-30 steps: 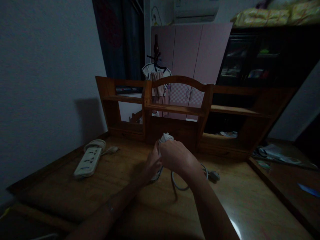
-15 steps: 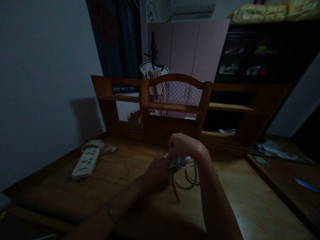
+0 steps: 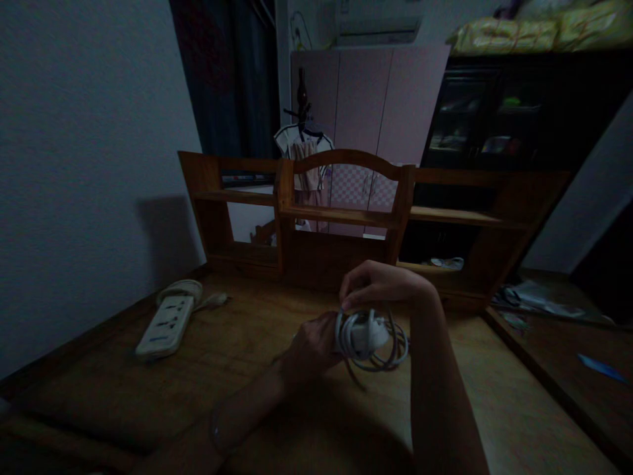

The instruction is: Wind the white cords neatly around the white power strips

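My left hand [image 3: 309, 343] is closed round one end of a white power strip [image 3: 364, 332] held above the wooden desk [image 3: 237, 369]. Its pale cord [image 3: 390, 346] is looped several times round the strip's body. My right hand [image 3: 378, 285] hovers just above the strip, fingers pinched on the cord near the top of the coil. Both forearms reach in from the bottom edge.
A second white power strip [image 3: 165, 323] with its coiled cord lies at the desk's left, near the wall. A wooden shelf hutch [image 3: 346, 218] stands along the back edge. Papers [image 3: 539, 293] lie on a side surface at the right.
The cord that trailed loose on the desk is now wound round the strip. My right hand has circled over the top, and the plug end has left the desk.
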Motion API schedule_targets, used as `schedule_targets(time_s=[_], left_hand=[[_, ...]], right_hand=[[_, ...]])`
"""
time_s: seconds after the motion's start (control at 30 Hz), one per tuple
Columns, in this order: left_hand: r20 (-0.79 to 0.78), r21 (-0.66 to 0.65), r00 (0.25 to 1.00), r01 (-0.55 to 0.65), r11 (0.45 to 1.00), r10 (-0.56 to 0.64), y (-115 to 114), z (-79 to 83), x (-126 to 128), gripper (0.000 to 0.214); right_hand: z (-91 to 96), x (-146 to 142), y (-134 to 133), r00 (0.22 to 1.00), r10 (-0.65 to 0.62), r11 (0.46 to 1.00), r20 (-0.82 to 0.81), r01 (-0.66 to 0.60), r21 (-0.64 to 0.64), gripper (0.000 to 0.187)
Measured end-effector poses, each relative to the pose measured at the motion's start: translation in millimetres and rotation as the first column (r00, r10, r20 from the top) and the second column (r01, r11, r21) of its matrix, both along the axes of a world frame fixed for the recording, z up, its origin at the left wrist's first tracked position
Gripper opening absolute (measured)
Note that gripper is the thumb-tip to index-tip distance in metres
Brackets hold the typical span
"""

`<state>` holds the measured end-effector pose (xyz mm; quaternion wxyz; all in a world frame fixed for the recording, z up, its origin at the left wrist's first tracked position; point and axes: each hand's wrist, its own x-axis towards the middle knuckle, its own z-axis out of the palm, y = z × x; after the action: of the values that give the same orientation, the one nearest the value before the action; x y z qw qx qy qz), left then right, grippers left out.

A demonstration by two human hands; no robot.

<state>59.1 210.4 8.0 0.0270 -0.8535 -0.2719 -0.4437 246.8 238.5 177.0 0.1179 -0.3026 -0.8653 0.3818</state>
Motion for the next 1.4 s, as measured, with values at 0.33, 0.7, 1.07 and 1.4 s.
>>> schedule_targets(time_s=[0.33, 0.7, 1.07, 1.4], left_hand=[[0.629, -0.475, 0.743, 0.133, 0.870, 0.230, -14, 24.6, 24, 0.079], [0.820, -0.569, 0.401, 0.500, 0.653, 0.408, 30, 14.6, 5, 0.051], [0.740, -0.666, 0.477, 0.419, 0.617, 0.474, 46, 14.0, -9, 0.048], [0.672, -0.723, 0.596, 0.398, 0.565, 0.440, 52, 3.3, -10, 0.044]], right_hand=[[-24.5, -1, 31, 0.993, -0.120, 0.991, -0.012, 0.121, 0.051, 0.039], [-49.8, 0, 56, 0.925, -0.364, 0.930, 0.110, 0.354, 0.102, 0.036], [-19.1, -33, 14, 0.794, -0.560, 0.767, 0.237, 0.388, 0.511, 0.019], [-5.5, -33, -10, 0.687, -0.676, 0.665, 0.266, 0.413, 0.622, 0.015]])
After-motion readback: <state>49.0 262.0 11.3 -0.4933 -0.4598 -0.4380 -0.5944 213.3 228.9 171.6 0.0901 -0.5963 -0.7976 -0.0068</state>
